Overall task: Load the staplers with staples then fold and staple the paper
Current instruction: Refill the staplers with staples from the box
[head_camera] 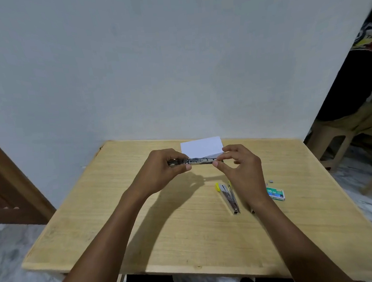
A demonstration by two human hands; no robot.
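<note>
Silver stapler (200, 161); yellow-tipped silver stapler (228, 197); white paper (201, 147); green staple box (275, 193); pale woodgrain table (142, 221).

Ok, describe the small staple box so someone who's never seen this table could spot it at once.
Start at the pale wooden table and look to its right side. Right of the open yellow-tipped metal stapler lies a small green-and-white cardboard staple box, flat on the wood. It alone is printed, marked with a 10.
</note>
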